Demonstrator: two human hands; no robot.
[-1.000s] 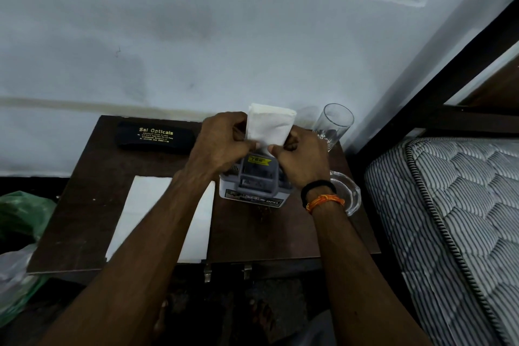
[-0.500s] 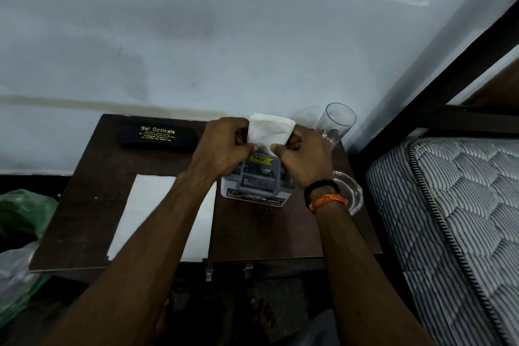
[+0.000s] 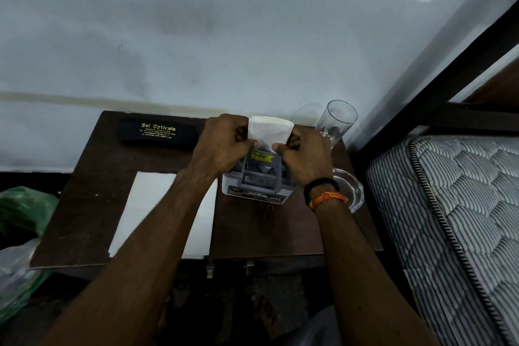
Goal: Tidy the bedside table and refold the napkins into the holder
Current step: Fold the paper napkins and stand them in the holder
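A folded white napkin point(image 3: 269, 132) stands upright in the top of a grey holder point(image 3: 257, 182) on the dark bedside table point(image 3: 84, 199). My left hand point(image 3: 222, 146) pinches the napkin's left edge and my right hand point(image 3: 306, 154) pinches its right edge, both just above the holder. The napkin's lower part is hidden inside the holder and behind my fingers. A second white napkin point(image 3: 146, 205) lies flat and unfolded on the table's front left, partly under my left forearm.
A black spectacle case point(image 3: 158, 132) lies at the back left. A clear drinking glass point(image 3: 335, 122) stands at the back right by the wall, a glass dish point(image 3: 351, 191) in front of it. A striped mattress point(image 3: 455, 219) borders the right. Plastic bags point(image 3: 19, 216) sit left.
Both hands have pushed the folded napkin lower into the holder, so less of it stands above my fingers.
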